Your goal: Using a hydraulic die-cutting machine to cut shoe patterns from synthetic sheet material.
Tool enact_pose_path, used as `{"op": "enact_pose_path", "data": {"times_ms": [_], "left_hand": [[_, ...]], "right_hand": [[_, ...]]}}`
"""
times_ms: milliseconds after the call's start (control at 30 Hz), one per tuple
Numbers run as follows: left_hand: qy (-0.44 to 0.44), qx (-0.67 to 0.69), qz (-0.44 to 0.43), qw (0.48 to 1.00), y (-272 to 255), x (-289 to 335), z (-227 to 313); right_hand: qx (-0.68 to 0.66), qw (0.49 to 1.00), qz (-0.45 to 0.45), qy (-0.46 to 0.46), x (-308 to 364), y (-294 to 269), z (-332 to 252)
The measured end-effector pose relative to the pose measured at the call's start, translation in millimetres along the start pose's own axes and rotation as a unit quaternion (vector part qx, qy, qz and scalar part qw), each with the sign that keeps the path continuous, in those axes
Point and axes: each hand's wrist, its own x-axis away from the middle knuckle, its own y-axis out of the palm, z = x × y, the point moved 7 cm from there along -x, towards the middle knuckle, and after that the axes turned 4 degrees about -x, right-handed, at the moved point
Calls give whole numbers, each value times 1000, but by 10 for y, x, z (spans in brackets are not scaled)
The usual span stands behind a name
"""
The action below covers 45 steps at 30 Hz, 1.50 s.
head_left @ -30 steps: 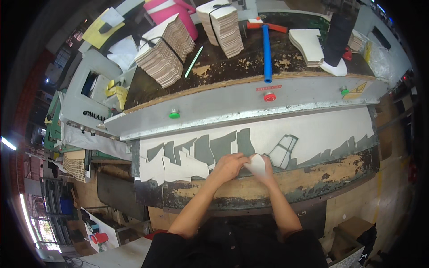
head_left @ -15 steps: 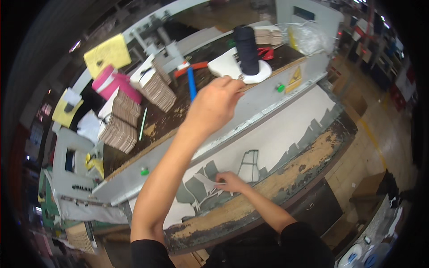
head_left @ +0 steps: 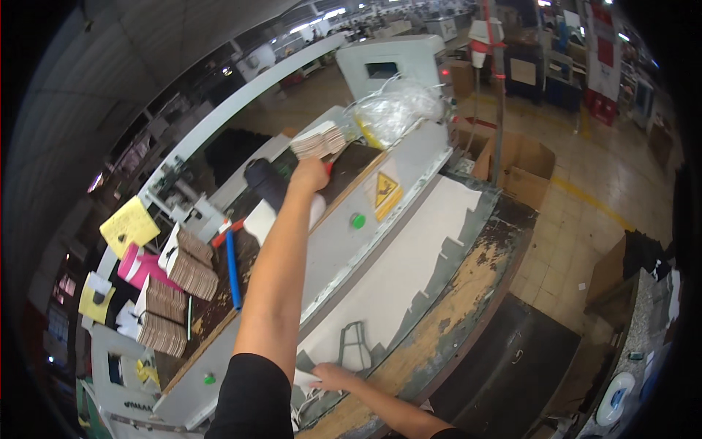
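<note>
My left hand (head_left: 311, 174) reaches far across the machine's shelf, touching or right beside a small red object (head_left: 328, 168). Its fingers are mostly hidden behind the back of the hand, so its grip cannot be made out. A dark thread cone (head_left: 266, 181) leans just left of that wrist, above white pieces (head_left: 260, 219) partly covered by my forearm. Low over the work surface, my right hand (head_left: 336, 377) is closed on white sheet scraps (head_left: 306, 380). Beside it, a grey-green metal cutting die (head_left: 353, 342) lies on the white sheet (head_left: 395, 274).
Stacks of cut pieces (head_left: 162, 322) stand left on the shelf near a pink container (head_left: 139, 267) and a blue-handled hammer (head_left: 232, 271). Another stack (head_left: 318, 140) and clear plastic bags (head_left: 398, 110) lie farther back. A grey beam (head_left: 329, 249) with green buttons crosses the machine.
The view has swung right, so the shelf's things appear farther left. My left hand has gone from the front of the thread cone past it to the red object. My right hand stays by the scraps.
</note>
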Motion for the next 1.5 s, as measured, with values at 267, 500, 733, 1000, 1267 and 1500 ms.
{"op": "enact_pose_path", "data": {"times_ms": [267,500,733,1000,1267,1500], "left_hand": [[13,-100,-39,994,-336,-71,48],[196,280,46,939,-1174,2197,709],[-164,323,-138,922,160,5206,-1003],[-420,351,-293,784,1152,7753,-1593],[-339,240,-415,810,1258,7316,-1983],[-241,239,-376,863,1262,6959,-2165]], "right_hand": [[12,998,-38,53,81,112,-40],[28,987,-53,151,-86,-14,327],[-58,977,-60,196,-202,-179,140],[-60,990,7,131,-192,-218,46],[-194,949,-34,245,-154,-197,125],[-263,955,-6,137,-285,-301,92]]}}
